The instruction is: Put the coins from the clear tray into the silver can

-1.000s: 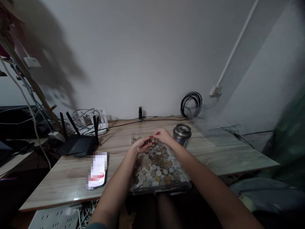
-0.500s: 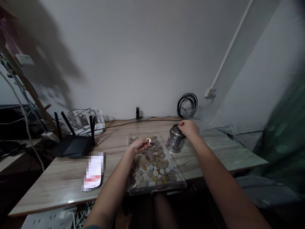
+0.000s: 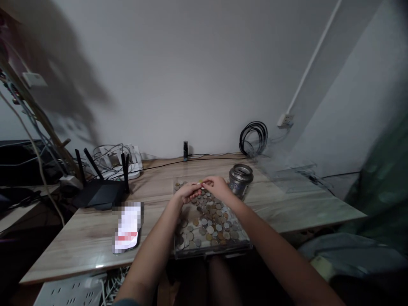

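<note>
Head view: the left hand [image 3: 187, 192] and the right hand [image 3: 217, 187] are brought together over the far end of a clear tray [image 3: 244, 246] of loose coins [image 3: 207, 223]; a small yellowish coin [image 3: 200, 183] appears pinched between the fingertips of both (which hand truly grips it cannot be told). A metal tin [image 3: 241, 178] stands just right of the tray; a slip could be caused by so shallow a pinch, and the coin lost among the others or off the wooden table [image 3: 76, 238].

I see the coin tray [image 3: 247, 245] at the table's [image 3: 79, 238] near edge, the tin [image 3: 241, 179] behind-right, the router [image 3: 101, 193] far left.
</note>
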`<state>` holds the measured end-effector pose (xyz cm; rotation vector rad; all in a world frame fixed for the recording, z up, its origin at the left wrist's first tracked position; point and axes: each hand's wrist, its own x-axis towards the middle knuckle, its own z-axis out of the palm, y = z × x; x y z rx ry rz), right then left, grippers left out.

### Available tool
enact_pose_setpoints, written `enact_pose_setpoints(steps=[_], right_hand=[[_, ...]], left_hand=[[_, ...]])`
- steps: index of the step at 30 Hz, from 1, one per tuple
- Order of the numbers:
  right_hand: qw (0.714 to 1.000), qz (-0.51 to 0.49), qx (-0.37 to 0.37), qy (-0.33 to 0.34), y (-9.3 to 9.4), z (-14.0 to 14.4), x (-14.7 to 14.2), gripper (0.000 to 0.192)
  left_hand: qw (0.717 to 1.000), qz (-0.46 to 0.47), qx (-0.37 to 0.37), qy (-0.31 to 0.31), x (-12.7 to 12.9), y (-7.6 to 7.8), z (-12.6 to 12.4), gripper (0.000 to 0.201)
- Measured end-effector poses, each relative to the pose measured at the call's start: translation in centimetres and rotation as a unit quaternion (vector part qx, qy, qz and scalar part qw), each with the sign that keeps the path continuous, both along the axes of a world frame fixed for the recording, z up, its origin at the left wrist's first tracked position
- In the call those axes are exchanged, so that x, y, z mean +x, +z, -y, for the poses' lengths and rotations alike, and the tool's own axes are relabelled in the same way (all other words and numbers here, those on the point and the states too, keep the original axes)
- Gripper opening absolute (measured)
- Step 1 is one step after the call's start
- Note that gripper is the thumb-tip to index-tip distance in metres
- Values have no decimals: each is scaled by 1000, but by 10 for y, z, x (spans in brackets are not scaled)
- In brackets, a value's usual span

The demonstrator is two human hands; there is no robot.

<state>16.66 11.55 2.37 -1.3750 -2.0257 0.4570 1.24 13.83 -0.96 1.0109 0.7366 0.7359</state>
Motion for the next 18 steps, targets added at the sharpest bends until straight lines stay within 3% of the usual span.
enact_pose_setpoints(steps=[2, 5, 9, 11, 14, 18], right_hand=[[1000, -14, 1, -10, -3, -1, -5, 16], [998, -28, 23, -59, 16, -2, 13, 12], [961, 23, 110, -252, 57, -5, 66, 17], [935, 95, 108, -323, 68, -7, 89, 17], [918, 176, 83, -346, 67, -10, 105, 17], [904, 206, 94, -361, 56, -11, 104, 18]], left_hand=[[1000, 2, -13, 0, 0, 2, 1, 15], [999, 7, -46, -18, 1, 4, 1, 22], [997, 17, -78, -26, 1, 5, 0, 24], [997, 13, -77, -27, 0, 4, -1, 24], [998, 3, -55, -29, 0, 2, -2, 24], [999, -16, -24, -35, 0, -2, -3, 26]])
